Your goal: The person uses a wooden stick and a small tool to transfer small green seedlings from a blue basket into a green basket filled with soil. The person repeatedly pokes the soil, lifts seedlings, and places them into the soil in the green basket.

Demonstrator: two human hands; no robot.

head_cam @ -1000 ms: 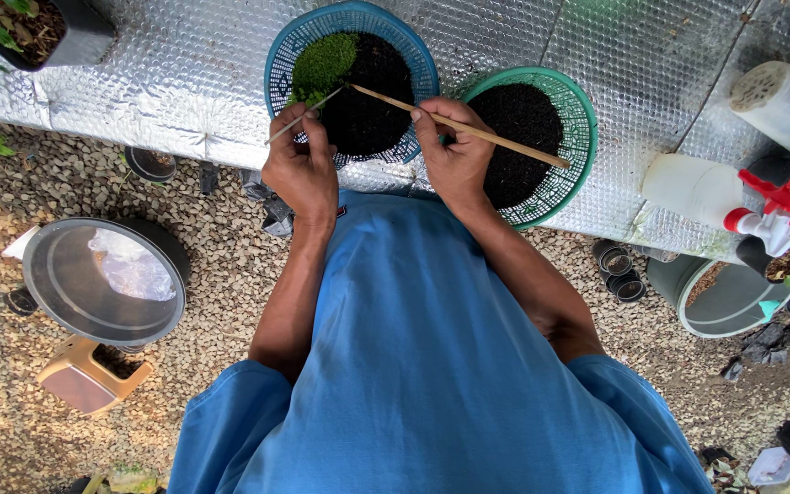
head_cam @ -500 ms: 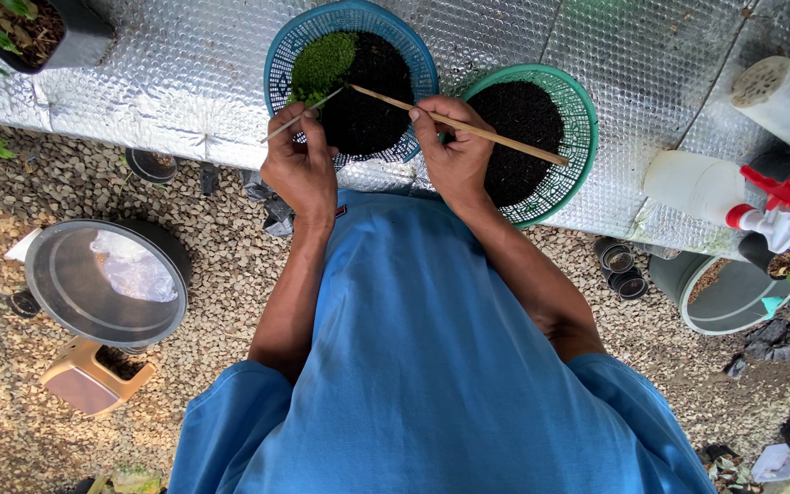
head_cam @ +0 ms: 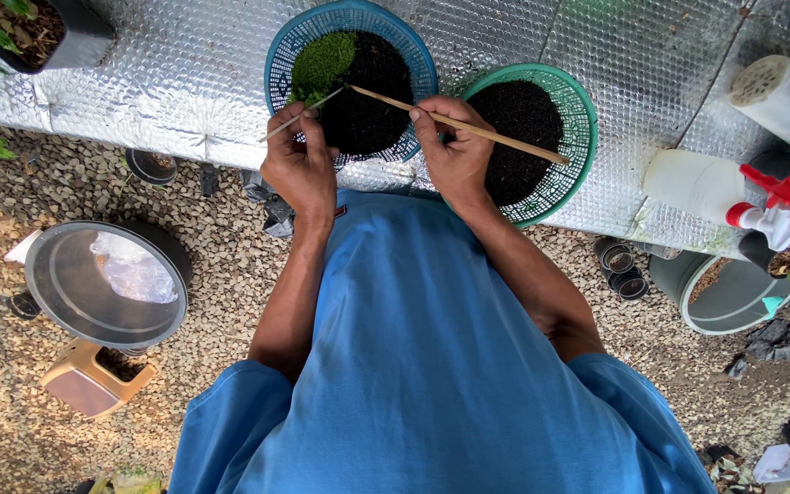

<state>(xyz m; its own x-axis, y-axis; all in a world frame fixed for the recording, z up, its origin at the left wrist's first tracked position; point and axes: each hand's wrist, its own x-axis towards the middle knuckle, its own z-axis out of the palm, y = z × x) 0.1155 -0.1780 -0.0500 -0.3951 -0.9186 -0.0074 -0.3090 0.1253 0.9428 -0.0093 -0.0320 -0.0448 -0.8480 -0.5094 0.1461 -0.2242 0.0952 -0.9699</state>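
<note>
Two hands I watch at the baskets | left hand (head_cam: 299,165) pinches thin tool (head_cam: 302,114), tip at moss (head_cam: 322,62) in blue basket (head_cam: 278,55) | right hand (head_cam: 454,151) grips stick (head_cam: 459,123) across green basket (head_cam: 582,128) | little changed since half a second ago.

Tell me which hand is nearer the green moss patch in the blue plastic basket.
Left. The left hand sits just below the green moss patch, its thin tool reaching it. The right hand holds a wooden stick farther right.
</note>
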